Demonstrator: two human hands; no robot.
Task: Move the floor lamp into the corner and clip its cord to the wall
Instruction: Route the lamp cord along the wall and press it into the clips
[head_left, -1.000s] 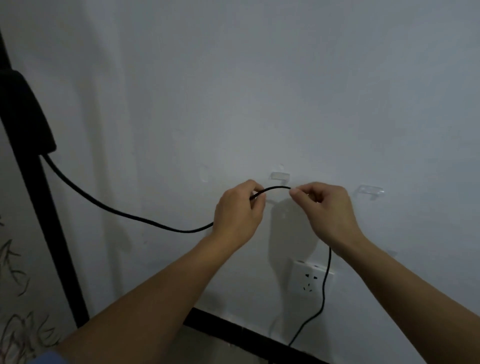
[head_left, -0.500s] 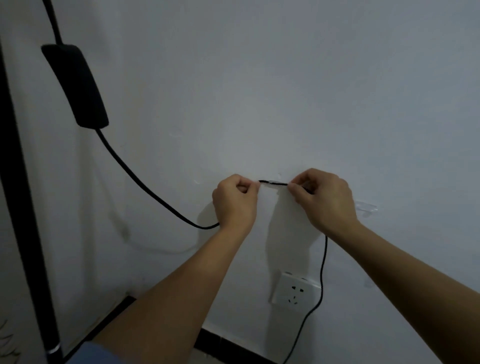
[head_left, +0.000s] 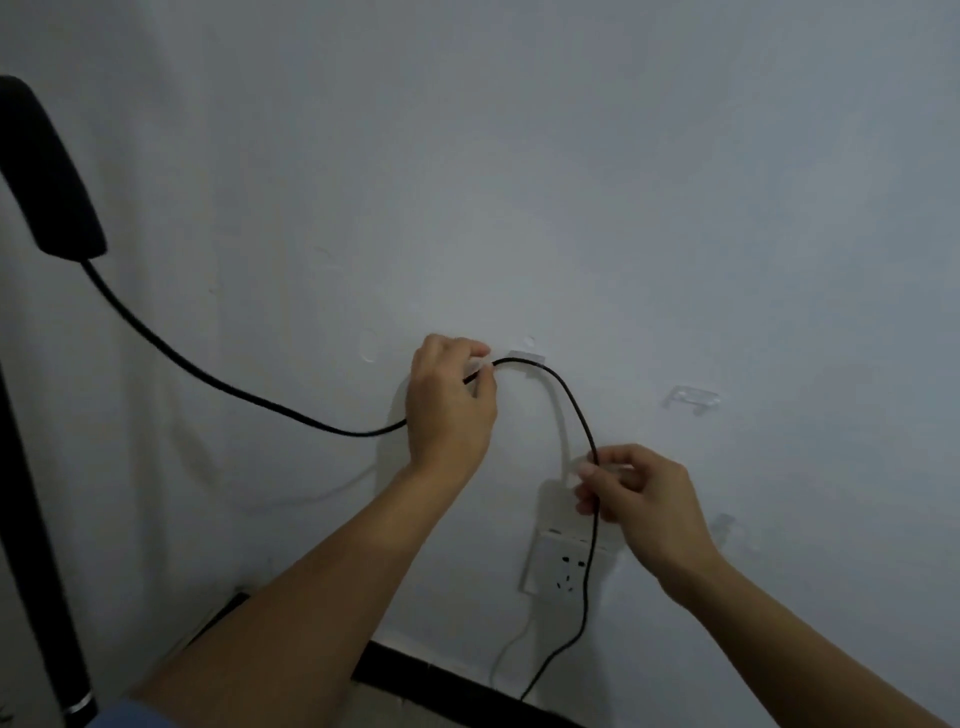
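1. One pale wall (head_left: 623, 182) fills the view, with the lamp pole (head_left: 31, 545) dark at the far left edge.
2. Black cord (head_left: 208, 376) sags from the inline switch (head_left: 47, 171), rises to a clear clip (head_left: 527, 358), then drops past the socket (head_left: 563, 569).
3. Left hand (head_left: 449, 410) pinches the cord just beside the clip.
4. Right hand (head_left: 644, 499) pinches the cord lower, above the socket.
5. Second clear clip (head_left: 693, 399) sits empty, right.

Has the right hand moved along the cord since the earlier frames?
Yes. The right hand has dropped from beside the wall clip to just above the socket, still pinching the cord.
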